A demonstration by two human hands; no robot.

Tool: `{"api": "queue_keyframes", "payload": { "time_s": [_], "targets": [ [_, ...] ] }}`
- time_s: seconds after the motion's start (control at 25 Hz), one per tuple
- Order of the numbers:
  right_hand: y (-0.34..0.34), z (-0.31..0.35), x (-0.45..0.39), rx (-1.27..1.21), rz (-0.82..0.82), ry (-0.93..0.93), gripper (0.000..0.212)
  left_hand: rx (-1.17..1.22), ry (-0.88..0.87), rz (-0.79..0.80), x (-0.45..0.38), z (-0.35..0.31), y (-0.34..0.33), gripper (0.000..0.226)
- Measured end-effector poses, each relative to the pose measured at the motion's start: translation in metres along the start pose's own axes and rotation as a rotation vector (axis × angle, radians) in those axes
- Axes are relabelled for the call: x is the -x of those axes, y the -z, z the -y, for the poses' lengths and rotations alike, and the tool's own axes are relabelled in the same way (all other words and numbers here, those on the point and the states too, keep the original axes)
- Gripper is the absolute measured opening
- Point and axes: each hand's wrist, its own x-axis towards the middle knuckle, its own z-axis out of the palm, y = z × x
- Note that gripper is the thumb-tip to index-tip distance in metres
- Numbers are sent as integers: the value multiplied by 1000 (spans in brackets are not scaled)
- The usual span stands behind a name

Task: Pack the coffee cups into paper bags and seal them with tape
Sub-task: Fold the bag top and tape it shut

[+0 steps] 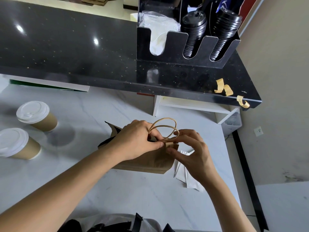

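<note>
One kraft paper bag (pixel 147 158) stands centre, left hand (pixel 138 139) pinching its top shut, right hand (pixel 189 148) pinching tape strip (pixel 170 146) on — two lidded cups (pixel 36 115) wait unpacked at left.

So from where I'm sitting, the paper bag (pixel 147 159) stands mid-surface (pixel 127 195), with both my hands on its top edge, left hand (pixel 140 139) beside right hand (pixel 189 148). Two coffee cups (pixel 36 115) sit well off to its left, one in front of the other. Behind it a raised counter (pixel 66 52) carries a lid organizer (pixel 185 46) at its right end, and tape strips (pixel 224 88) hang near the counter's right front edge.
</note>
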Motion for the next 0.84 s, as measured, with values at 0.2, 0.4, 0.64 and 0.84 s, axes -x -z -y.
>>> {"api": "queue_keyframes", "payload": {
  "time_s": [0.2,0.4,0.64,0.84],
  "targets": [
    [12,-8,-13,41,161,-8,28,-8,19,-15,0,-1,1,2],
    [8,-7,-15,30,150,3,27,-23,25,-15,1,-2,2,9],
    [17,5,-20,28,172,10,16,1,9,-21,-1,2,0,3],
    [9,4,-17,56,91,77,8,-7,-1,-35,0,3,-1,3]
  ]
}}
